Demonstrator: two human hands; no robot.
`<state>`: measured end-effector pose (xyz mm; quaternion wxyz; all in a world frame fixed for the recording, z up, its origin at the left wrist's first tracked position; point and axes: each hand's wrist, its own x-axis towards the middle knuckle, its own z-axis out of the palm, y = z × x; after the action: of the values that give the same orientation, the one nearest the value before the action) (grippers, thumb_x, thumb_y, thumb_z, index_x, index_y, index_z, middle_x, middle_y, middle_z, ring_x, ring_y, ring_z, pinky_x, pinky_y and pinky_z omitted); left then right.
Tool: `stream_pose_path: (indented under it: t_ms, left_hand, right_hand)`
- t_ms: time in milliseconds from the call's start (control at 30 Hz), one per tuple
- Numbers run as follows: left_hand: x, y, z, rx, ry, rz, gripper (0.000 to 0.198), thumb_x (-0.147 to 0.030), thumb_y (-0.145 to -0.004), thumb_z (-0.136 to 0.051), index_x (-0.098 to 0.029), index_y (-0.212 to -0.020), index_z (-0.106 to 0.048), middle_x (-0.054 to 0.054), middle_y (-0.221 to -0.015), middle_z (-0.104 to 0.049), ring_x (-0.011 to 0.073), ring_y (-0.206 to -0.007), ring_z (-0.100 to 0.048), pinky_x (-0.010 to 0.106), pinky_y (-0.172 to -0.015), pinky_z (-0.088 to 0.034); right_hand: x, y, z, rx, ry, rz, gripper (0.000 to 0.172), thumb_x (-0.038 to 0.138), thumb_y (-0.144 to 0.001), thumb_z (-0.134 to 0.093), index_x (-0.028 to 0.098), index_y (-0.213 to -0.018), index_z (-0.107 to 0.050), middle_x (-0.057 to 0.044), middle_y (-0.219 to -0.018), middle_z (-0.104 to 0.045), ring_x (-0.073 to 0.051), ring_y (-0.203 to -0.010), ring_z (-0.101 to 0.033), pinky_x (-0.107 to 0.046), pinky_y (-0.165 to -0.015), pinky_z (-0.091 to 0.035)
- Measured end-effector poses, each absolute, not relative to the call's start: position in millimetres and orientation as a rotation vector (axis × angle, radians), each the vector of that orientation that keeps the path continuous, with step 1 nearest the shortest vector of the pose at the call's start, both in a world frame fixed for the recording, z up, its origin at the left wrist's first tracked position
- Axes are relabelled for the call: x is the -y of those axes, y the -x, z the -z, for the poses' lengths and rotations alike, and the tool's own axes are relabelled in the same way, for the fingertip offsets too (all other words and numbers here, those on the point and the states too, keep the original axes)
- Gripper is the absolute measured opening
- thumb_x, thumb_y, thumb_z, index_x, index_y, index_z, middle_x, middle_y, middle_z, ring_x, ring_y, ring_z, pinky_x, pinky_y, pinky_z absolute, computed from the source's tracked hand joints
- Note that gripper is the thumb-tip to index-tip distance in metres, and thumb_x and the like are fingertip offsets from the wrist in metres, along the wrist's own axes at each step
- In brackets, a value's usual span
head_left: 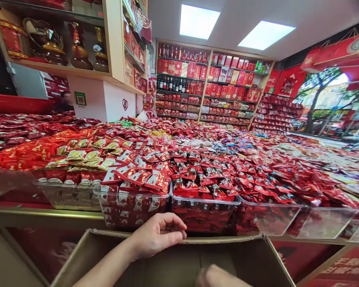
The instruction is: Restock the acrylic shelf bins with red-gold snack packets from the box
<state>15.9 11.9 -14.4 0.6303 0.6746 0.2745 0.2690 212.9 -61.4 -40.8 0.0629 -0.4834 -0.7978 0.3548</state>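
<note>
Above the far rim of an open cardboard box (217, 240) is my left hand (157, 235). Its fingers curl loosely, with a gap between thumb and forefinger, and I see nothing held there. Low in the picture, over the inside of the box, my right hand (217, 276) is smeared by motion and partly cut off; its fingers are hidden. Just beyond the box stands a clear plastic bin of red-and-white packets (140, 175). Beside it on the right, another bin holds dark red packets (194, 175).
Gold-and-red packets (89, 153) and orange-red packets (26, 153) are heaped on the left. More red packets (275, 179) fill bins on the right. A wall shelf (209, 79) carries bottles and boxes. A cabinet (115, 44) juts out at upper left.
</note>
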Motion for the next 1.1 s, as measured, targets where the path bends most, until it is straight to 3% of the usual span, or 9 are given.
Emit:
stream_pose_path:
  t_ms: [167, 333, 467, 633, 867, 1100]
  left_hand:
    - [-13, -16, 11, -0.533, -1.585, -0.593, 0.045, -0.05, -0.068, -0.054, -0.013, -0.095, -0.057, 0.006, -0.08, -0.062, 0.0119, -0.069, -0.054, 0.025, -0.066, -0.041]
    - [-13, -23, 13, -0.759, -1.662, -0.664, 0.028, -0.037, -0.069, -0.059, -0.012, -0.081, -0.06, 0.0, -0.065, -0.057, 0.0077, -0.059, -0.048, 0.02, -0.058, -0.04]
    - [-11, -28, 16, -0.784, -1.584, -0.681, 0.026, -0.037, -0.07, -0.058, -0.011, -0.077, -0.058, 0.001, -0.062, -0.058, 0.0095, -0.058, -0.052, 0.022, -0.055, -0.042]
    - [-9, -31, 16, -0.824, -1.509, -0.732, 0.025, -0.035, -0.069, -0.059, -0.012, -0.078, -0.057, 0.0, -0.064, -0.058, 0.0083, -0.056, -0.052, 0.021, -0.054, -0.044]
    - [-5, -30, 11, -0.763, -1.637, -0.66, 0.035, -0.029, -0.073, -0.055, -0.017, -0.105, -0.047, -0.002, -0.066, -0.057, 0.0092, -0.063, -0.052, 0.024, -0.063, -0.041]
    - [-4, -27, 10, -0.689, -1.71, -0.561, 0.046, -0.029, -0.076, -0.052, -0.019, -0.118, -0.038, -0.003, -0.064, -0.055, 0.0088, -0.062, -0.049, 0.022, -0.062, -0.037]
  right_hand:
    - [41, -215, 4, 1.944, 1.274, -1.044, 0.016, 0.031, -0.072, -0.057, 0.016, -0.075, -0.06, 0.0, -0.067, -0.06, -0.01, -0.063, -0.05, -0.019, -0.056, -0.036]
    - [28, -210, 9, 1.66, 1.102, -1.234, 0.02, 0.033, -0.075, -0.055, 0.014, -0.069, -0.055, 0.0, -0.057, -0.059, -0.008, -0.052, -0.045, -0.02, -0.051, -0.033]
    - [30, -209, 19, 1.544, 1.031, -1.241, 0.021, 0.033, -0.074, -0.056, 0.014, -0.065, -0.053, 0.0, -0.058, -0.058, -0.008, -0.057, -0.048, -0.021, -0.058, -0.036]
    - [34, -212, 24, 1.512, 0.982, -1.33, 0.019, 0.028, -0.069, -0.063, 0.017, -0.081, -0.054, 0.001, -0.071, -0.058, -0.008, -0.066, -0.05, -0.021, -0.063, -0.039]
    - [38, -213, 34, 1.453, 1.069, -1.236, 0.022, 0.037, -0.074, -0.056, 0.016, -0.081, -0.053, 0.001, -0.067, -0.051, -0.007, -0.056, -0.042, -0.018, -0.047, -0.034]
    - [40, -210, 35, 1.443, 1.075, -1.105, 0.025, 0.039, -0.076, -0.052, 0.017, -0.086, -0.055, -0.002, -0.072, -0.056, -0.01, -0.061, -0.046, -0.021, -0.052, -0.037]
